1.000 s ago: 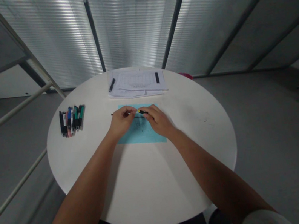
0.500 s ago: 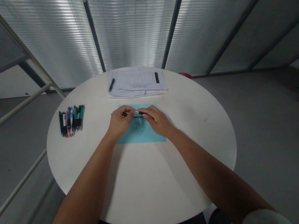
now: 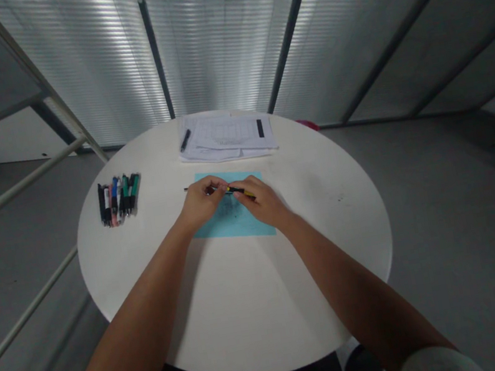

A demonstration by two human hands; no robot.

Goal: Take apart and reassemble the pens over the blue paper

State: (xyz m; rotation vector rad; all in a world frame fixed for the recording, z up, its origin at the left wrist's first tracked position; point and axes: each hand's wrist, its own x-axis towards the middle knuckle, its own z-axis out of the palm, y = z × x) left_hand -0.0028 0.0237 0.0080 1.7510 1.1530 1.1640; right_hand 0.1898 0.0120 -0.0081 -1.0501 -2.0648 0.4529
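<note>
My right hand [image 3: 259, 199] is closed around a black-and-yellow pen [image 3: 249, 194], its yellow part showing between the fingers. The fingertips of my left hand [image 3: 200, 203] pinch at the pen's left end, and the two hands nearly meet. What exactly lies between the left fingers is too small to make out. Past the left hand pokes a thin dark tip [image 3: 186, 189], its other end hidden. Both hands are over a light blue sheet [image 3: 236, 228], which has small dark pieces or marks in its middle.
On the white round table [image 3: 247, 299], several pens [image 3: 119, 199] lie in a bunch at the left. A stack of printed papers [image 3: 229, 134] with a dark pen [image 3: 185, 140] on it sits at the far edge. A pale metal rail [image 3: 20, 190] runs beside the table at left.
The pen has turned slightly in my right fingers, so more of its yellow part shows. The fingertips of my left hand have shifted slightly right along it.
</note>
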